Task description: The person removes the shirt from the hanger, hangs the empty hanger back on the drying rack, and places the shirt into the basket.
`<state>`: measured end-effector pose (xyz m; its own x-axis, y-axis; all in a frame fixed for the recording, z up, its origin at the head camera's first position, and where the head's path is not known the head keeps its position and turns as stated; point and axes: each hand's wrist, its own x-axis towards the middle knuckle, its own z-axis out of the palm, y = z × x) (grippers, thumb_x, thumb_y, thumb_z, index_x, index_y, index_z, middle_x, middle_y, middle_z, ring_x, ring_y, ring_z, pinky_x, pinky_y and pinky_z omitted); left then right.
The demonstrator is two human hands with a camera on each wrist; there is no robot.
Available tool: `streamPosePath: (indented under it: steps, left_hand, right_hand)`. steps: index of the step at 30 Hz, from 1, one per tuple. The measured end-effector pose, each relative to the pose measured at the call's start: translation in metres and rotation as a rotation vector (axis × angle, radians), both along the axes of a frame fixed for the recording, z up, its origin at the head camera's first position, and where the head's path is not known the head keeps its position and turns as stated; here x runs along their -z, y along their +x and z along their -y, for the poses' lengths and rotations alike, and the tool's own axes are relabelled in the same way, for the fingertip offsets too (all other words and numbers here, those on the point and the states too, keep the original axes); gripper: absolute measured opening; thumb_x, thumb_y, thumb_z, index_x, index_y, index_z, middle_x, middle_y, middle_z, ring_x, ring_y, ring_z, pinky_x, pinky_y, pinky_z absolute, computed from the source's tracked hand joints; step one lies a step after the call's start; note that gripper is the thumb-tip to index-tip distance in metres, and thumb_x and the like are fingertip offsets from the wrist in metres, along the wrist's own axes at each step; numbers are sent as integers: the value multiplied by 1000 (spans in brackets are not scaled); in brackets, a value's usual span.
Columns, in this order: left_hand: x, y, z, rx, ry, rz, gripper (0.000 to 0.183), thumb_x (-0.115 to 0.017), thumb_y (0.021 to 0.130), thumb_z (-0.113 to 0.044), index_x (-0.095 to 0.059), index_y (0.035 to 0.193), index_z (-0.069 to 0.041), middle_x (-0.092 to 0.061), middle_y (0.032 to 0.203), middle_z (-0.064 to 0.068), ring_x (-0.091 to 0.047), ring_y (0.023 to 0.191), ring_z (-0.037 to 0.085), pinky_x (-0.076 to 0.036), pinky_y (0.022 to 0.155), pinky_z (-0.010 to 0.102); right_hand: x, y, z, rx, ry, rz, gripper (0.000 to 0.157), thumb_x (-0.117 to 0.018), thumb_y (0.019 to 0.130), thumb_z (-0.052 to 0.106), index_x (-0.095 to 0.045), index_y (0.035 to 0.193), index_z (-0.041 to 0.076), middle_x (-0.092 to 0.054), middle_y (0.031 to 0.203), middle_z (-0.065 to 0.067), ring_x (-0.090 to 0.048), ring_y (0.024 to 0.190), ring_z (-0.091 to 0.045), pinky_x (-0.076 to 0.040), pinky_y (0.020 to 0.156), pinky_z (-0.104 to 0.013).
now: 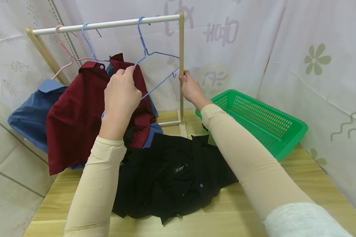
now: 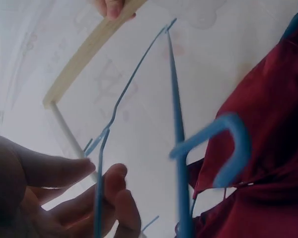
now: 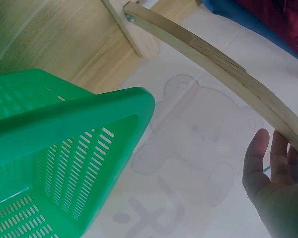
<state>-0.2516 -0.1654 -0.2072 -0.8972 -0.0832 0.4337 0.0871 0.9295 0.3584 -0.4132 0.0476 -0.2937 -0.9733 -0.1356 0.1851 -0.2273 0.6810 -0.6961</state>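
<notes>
My left hand point(image 1: 123, 95) pinches one side of a blue wire hanger point(image 2: 176, 94), whose hook hangs over the white rail point(image 1: 112, 24) near its right end. No garment is on this hanger. With my right hand point(image 1: 192, 87) I grip the wooden post point(image 1: 181, 42) at the right end of the rack, fingertips against the wood. Below both hands a black shirt point(image 1: 166, 184) lies spread on the table, its collar label and a button showing. Behind my left hand hangs a dark red shirt point(image 1: 74, 115), partly covered by that hand.
A blue shirt point(image 1: 29, 112) hangs at the rack's left end. A pink hanger point(image 1: 66, 49) and another blue hanger point(image 1: 89, 42) hook over the rail there. Right of the rack, a green perforated basket point(image 1: 293, 126) stands on the wooden table point(image 1: 302, 187). Patterned curtains surround the table.
</notes>
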Motion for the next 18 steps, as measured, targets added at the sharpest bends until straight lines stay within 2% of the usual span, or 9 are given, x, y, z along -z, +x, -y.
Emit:
streamPosePath:
  steps: [4,7,12,18]
  left_hand:
    - [7,12,5,-17,-9,-12,57,-55,100,-8,-50,156,-11,-65,141,22,-67,117,45,-58,93,63]
    - [15,21,10,-21,-5,-29,53,-53,104,-10,-50,156,-11,-66,138,23,-68,112,48,-58,89,63]
    - [27,34,18,-22,5,-62,51,-55,104,-8,-52,154,-11,-69,130,22,-70,102,48,-58,80,62]
    - [38,50,11,22,-13,-177,42,-55,104,-8,-61,146,-7,-76,113,18,-68,75,41,-56,63,54]
  right_hand:
    - [-2,-1,0,1,-2,5,52,-24,114,48,-35,156,21,-64,129,-19,-66,120,-41,-56,99,-54]
    - [-2,-1,1,-5,-15,12,50,-25,114,47,-35,156,21,-63,126,-18,-66,117,-39,-56,98,-54]
    - [2,1,2,-17,-36,9,48,-27,115,45,-36,155,21,-62,123,-17,-64,114,-37,-55,99,-54]
    - [4,1,2,-8,-23,9,51,-24,114,49,-35,157,23,-62,124,-16,-65,114,-38,-56,99,-53]
